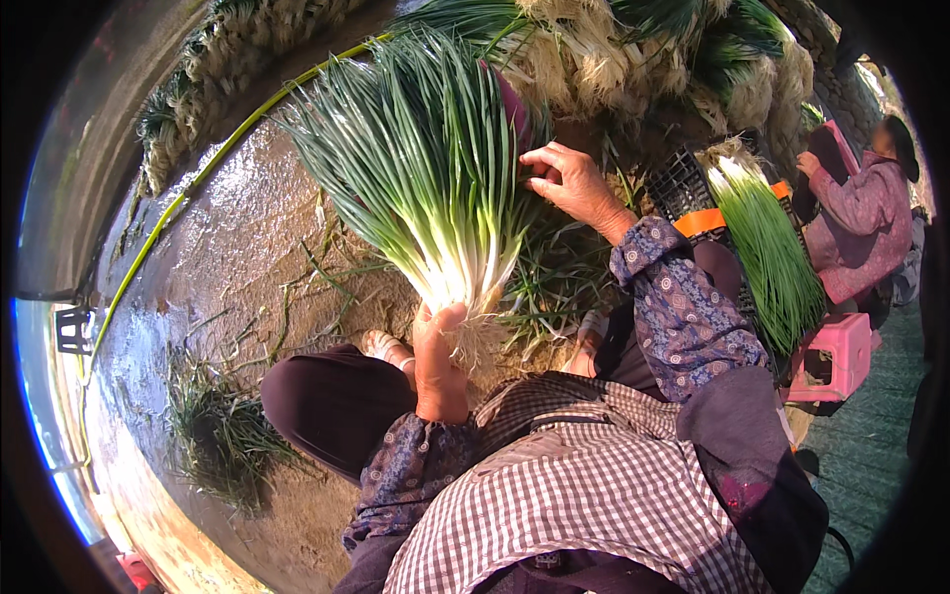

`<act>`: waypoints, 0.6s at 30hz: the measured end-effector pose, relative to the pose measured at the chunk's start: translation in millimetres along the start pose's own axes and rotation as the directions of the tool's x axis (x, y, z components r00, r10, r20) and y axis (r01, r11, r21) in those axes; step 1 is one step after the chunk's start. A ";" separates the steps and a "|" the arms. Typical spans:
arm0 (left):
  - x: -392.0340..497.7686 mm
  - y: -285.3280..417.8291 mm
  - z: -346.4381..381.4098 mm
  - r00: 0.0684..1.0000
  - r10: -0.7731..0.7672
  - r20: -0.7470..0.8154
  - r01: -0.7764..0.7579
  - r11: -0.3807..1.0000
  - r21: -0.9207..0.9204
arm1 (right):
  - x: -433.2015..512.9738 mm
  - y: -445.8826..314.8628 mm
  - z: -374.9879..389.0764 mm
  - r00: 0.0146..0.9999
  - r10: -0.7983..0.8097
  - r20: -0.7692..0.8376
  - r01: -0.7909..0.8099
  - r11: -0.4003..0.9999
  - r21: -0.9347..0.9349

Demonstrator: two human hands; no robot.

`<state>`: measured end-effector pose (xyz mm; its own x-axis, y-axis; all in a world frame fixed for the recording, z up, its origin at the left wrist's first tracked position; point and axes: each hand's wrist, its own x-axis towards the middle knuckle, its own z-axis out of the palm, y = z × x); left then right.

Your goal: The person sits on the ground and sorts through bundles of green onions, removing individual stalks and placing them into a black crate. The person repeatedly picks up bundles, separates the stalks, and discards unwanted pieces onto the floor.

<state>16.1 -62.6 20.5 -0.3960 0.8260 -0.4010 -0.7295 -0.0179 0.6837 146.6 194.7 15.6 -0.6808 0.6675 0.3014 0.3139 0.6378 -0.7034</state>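
My left hand (pixel 438 356) is closed around the white root end of a large bunch of green onions (pixel 438 178). The bunch's leaves fan out upward and away from me, and pale stringy roots (pixel 479 341) hang beside my thumb. My right hand (pixel 568 182) is at the right edge of the leaves, with fingers bent and thumb a little apart. No thing shows between its fingers; whether the fingertips touch the leaves is unclear. Behind the bunch, a purplish-red thing (pixel 513 108) is mostly hidden.
Piled green onions (pixel 586 59) lie ahead, roots facing me. At right, a black plastic crate (pixel 679 185) stands by a green onion bunch (pixel 772 252) and a pink stool (pixel 831 360); a person (pixel 865 200) sits beyond. A yellow hose (pixel 159 223) crosses the wet ground near loose leaves (pixel 223 431).
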 end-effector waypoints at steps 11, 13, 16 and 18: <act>-9.4 10.3 10.6 0.993 0.095 0.062 -0.100 0.993 0.067 | -28.2 3.0 -41.2 0.964 0.011 -0.267 -0.113 0.921 -0.373; -4.8 8.9 7.1 0.998 0.059 0.031 -0.060 0.998 0.035 | -34.6 29.3 -68.2 0.949 0.216 -0.230 -0.310 0.774 -0.551; 4.2 4.4 -0.4 0.997 0.042 0.065 -0.041 0.999 -0.006 | -71.7 40.6 -56.6 0.841 0.461 0.285 -0.201 0.753 -0.627; 8.8 0.4 -3.6 1.000 0.015 -0.007 -0.015 0.999 0.032 | -98.1 25.1 -35.0 0.723 0.490 0.487 -0.069 0.753 -0.655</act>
<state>10.3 -57.3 15.0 -0.4110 0.8218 -0.3947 -0.7053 -0.0123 0.7088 244.4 158.7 -9.1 -0.6607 0.6081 -0.4401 0.7167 0.6854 -0.1290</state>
